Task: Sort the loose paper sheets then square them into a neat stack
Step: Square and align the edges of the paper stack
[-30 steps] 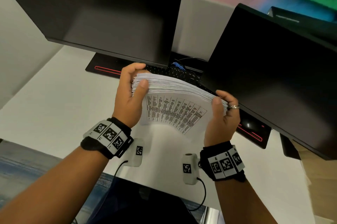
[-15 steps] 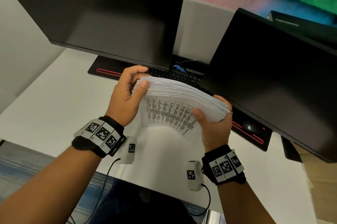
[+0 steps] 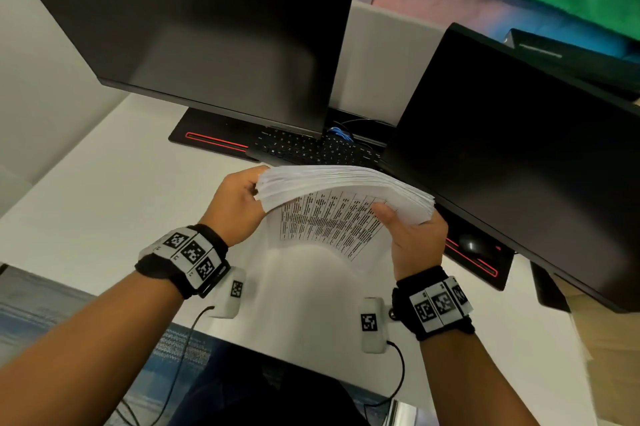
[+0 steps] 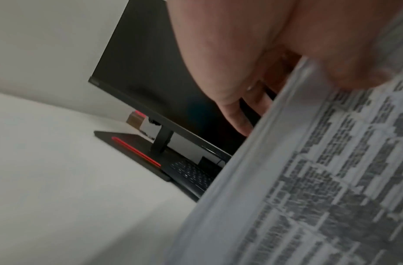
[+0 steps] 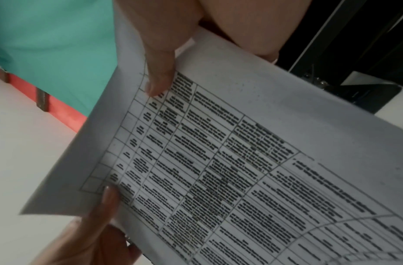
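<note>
A thick stack of white paper sheets [image 3: 346, 193] printed with tables is held upright above the white desk [image 3: 86, 210], its top edge bowed. My left hand [image 3: 239, 200] grips the stack's left end, fingers behind and thumb in front. My right hand [image 3: 412, 231] grips the right end, thumb pressed on the printed front page. In the left wrist view the paper stack [image 4: 309, 179] fills the right side, with fingers [image 4: 236, 111] curled behind its edge. In the right wrist view the printed page [image 5: 230, 170] shows with my thumb [image 5: 159, 71] on it.
Two dark monitors [image 3: 207, 34] [image 3: 519, 148] stand close behind the stack. A black keyboard [image 3: 311, 148] lies between their red-trimmed bases [image 3: 214, 139]. A light wooden surface [image 3: 609, 339] borders the desk on the right. Cables [image 3: 398, 377] hang from the wrist cameras.
Both hands shifted their hold: the left thumb went from over the top edge to the front, the right fingers slid behind, and the stack moved slightly right.
</note>
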The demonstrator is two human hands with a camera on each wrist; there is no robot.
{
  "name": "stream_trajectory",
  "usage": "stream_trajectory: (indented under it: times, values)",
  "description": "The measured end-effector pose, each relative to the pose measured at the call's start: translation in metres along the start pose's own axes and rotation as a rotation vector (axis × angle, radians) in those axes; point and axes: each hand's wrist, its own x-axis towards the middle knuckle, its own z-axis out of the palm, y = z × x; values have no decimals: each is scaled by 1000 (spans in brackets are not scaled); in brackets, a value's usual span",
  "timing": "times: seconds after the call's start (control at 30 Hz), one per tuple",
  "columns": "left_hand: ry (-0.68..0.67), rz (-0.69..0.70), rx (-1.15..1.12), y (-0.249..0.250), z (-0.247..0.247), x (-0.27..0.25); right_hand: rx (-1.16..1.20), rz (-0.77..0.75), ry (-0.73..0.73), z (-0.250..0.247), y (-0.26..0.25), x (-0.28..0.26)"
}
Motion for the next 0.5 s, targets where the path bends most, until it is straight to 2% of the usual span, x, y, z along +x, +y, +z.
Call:
stream_trajectory:
  times: [0.07,0.2,0.3,0.5]
  values:
    - [36,-28,-109,0,3,-2,3,-29,16,0,-2,-4]
    - [-63,-89,-292,-13,14,-14,6,-83,-86,-5,7,-15]
    - [-35,-94,-272,-15,22,-15,-6,-86,-90,-5,5,-14]
    - [89,1,-255,1,24,-8,-17,-142,-35,-3,-1,-12]
